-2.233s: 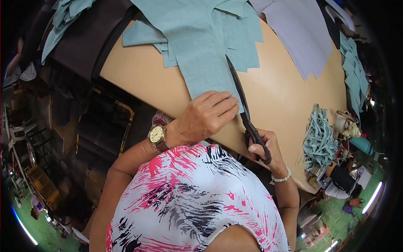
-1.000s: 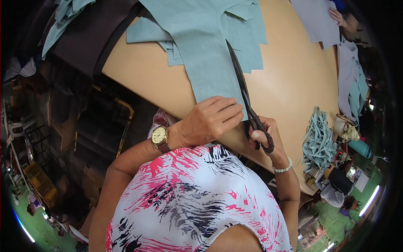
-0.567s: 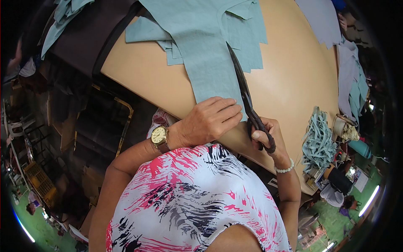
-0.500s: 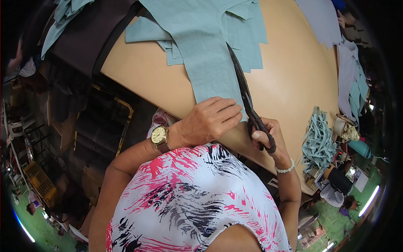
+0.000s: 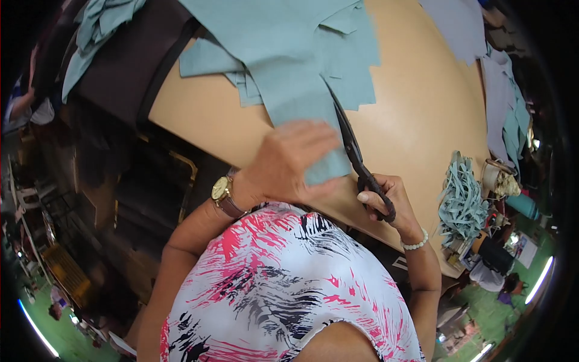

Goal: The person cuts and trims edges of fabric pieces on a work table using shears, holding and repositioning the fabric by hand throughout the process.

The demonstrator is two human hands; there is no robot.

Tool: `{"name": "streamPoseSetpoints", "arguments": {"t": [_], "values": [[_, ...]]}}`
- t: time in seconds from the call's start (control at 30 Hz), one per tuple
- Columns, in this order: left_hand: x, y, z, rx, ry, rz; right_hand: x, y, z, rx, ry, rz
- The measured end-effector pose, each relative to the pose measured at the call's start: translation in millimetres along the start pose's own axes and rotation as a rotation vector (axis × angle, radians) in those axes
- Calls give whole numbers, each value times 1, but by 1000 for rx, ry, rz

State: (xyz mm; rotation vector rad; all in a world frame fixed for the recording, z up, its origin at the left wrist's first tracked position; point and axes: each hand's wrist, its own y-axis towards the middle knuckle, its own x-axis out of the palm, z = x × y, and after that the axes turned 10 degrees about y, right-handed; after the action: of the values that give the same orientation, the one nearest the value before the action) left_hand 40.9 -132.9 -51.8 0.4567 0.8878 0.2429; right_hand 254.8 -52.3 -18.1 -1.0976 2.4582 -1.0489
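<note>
Black scissors (image 5: pixel 348 137) are gripped in my right hand (image 5: pixel 395 202), their blades pointing up along the right edge of a teal cloth piece (image 5: pixel 289 78). Over the near end of that cloth is my left hand (image 5: pixel 294 160), somewhat blurred, with thumb and fingers spread and nothing held. Whether its palm touches the cloth I cannot tell. More teal cloth pieces (image 5: pixel 362 87) lie underneath and beside the long strip on the tan table (image 5: pixel 422 120).
A heap of teal fabric strips (image 5: pixel 462 199) hangs at the table's right edge, beside a round container (image 5: pixel 497 175). Grey cloth (image 5: pixel 455 27) lies at the upper right. A dark surface (image 5: pixel 129 66) adjoins on the left, with teal cloth (image 5: pixel 96 36) over it.
My left hand has risen off its flat rest on the cloth, and its thumb and fingers have spread. The right hand still holds the scissors along the cloth's edge.
</note>
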Motion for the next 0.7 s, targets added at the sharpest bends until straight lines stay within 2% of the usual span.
{"name": "streamPoseSetpoints", "arguments": {"t": [0.13,0.23,0.53,0.7], "values": [[0,21,-34,-139,268,94,2,0,0,22,41,-10],[6,24,-43,-134,335,18,3,-1,-3,51,29,1],[14,29,-46,-137,309,13,-1,0,-11,140,59,-54],[9,30,-43,-59,276,94,-6,-3,-12,45,226,-121]]}}
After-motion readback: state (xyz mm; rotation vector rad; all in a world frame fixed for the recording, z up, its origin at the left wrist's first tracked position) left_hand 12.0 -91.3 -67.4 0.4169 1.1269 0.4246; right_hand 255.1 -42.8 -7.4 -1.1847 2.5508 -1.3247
